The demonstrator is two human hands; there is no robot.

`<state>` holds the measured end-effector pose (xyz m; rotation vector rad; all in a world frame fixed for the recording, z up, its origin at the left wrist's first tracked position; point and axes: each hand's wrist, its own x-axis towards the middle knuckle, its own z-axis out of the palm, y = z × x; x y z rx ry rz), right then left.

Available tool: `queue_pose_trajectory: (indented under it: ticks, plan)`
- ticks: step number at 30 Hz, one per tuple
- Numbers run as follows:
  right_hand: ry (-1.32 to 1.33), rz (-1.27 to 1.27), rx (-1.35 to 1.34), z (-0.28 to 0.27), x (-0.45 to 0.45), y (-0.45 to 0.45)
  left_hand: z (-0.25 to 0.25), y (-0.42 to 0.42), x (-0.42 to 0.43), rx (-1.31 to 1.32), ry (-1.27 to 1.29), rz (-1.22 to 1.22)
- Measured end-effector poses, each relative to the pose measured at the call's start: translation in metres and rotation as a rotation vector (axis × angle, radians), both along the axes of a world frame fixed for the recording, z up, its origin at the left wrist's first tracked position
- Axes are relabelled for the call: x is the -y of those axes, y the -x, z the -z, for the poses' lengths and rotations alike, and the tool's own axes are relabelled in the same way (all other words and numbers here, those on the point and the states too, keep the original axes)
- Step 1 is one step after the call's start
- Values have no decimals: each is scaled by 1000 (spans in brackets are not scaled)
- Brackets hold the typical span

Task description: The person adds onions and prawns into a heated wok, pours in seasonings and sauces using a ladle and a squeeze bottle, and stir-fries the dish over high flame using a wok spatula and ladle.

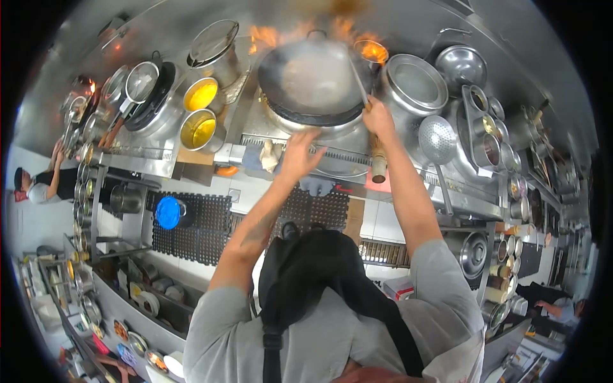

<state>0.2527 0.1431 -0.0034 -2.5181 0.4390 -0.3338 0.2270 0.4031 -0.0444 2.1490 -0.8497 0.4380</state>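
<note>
A large dark wok (271, 86) sits on the burner, its inside partly hidden by steam, with flames rising behind it. My right hand (378, 117) is closed around a long-handled metal cooking utensil (357, 78) that slants into the wok's right side. The utensil's head is lost in the steam, so I cannot tell its kind. My left hand (302, 155) hovers empty just in front of the wok, fingers apart. Close to its left, a crumpled pale cloth (269, 157) lies on the stove's front edge. Below my right wrist is a brown cylindrical wooden piece (378, 167).
Two metal pots of yellow liquid (199, 130) and a strainer-topped pot (219, 57) stand left. To the right are a lidded pot (418, 82), a perforated skimmer (438, 140) and several seasoning containers (488, 148). Other people work at the far left (54, 182) and far right.
</note>
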Motion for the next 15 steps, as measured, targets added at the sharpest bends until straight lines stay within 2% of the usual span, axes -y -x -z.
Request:
queue_pose_trajectory:
  ticks: [3,5,7,8,10,12,13,14,15]
  plan:
    - [-15,-177,-31,13,8,-20,38,68,-62,-316,-57,-113]
    - [57,-244,-9,19,26,-7,73,117,-114,-416,-24,-274]
    - [168,-285,24,25,40,20,118,173,-180,-505,-120,-414]
    - [203,-267,32,31,40,41,138,205,-210,-509,-42,-496]
    - [187,-114,96,48,24,98,132,264,-244,-643,-3,-709]
    - [-96,-31,136,64,0,155,109,311,-255,-724,50,-901]
    - [-166,13,142,79,-7,182,117,332,-266,-660,63,-941]
    - [-238,57,150,100,-11,207,115,346,-270,-741,-62,-1049]
    - [-233,45,155,98,-16,208,119,352,-274,-856,-66,-1115]
